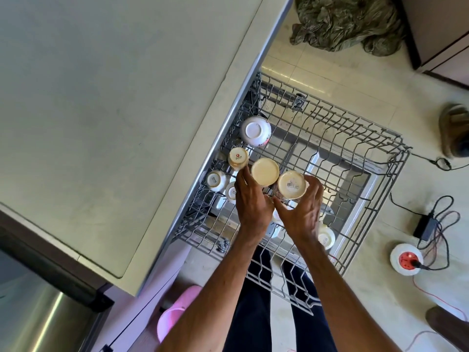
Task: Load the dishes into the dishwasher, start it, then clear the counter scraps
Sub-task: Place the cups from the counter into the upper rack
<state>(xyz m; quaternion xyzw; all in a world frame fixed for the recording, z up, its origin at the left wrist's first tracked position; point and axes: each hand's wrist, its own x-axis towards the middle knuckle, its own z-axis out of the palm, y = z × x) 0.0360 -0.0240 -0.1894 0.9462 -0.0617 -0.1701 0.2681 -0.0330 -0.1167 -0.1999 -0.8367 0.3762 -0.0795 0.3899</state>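
The grey wire upper rack (355, 153) of the dishwasher is pulled out below the counter edge. Upside-down cups and bowls stand in its left part: a white bowl (255, 131), a cream cup with a red logo (238, 158), a cream cup (265, 172), and two white cups (216, 180). My right hand (302, 212) grips an upturned cream cup with a barcode label (291, 185) over the rack. My left hand (251, 199) reaches between the logo cup and the cream cup, fingers touching them. Another cup (327, 239) lies lower, partly hidden by my right arm.
A pale counter (114, 110) fills the left. On the tiled floor lie a crumpled cloth (347, 21), a white extension reel (406, 259) with cables and a black adapter (425, 226), a pink slipper (175, 311) and a brown slipper (454, 130).
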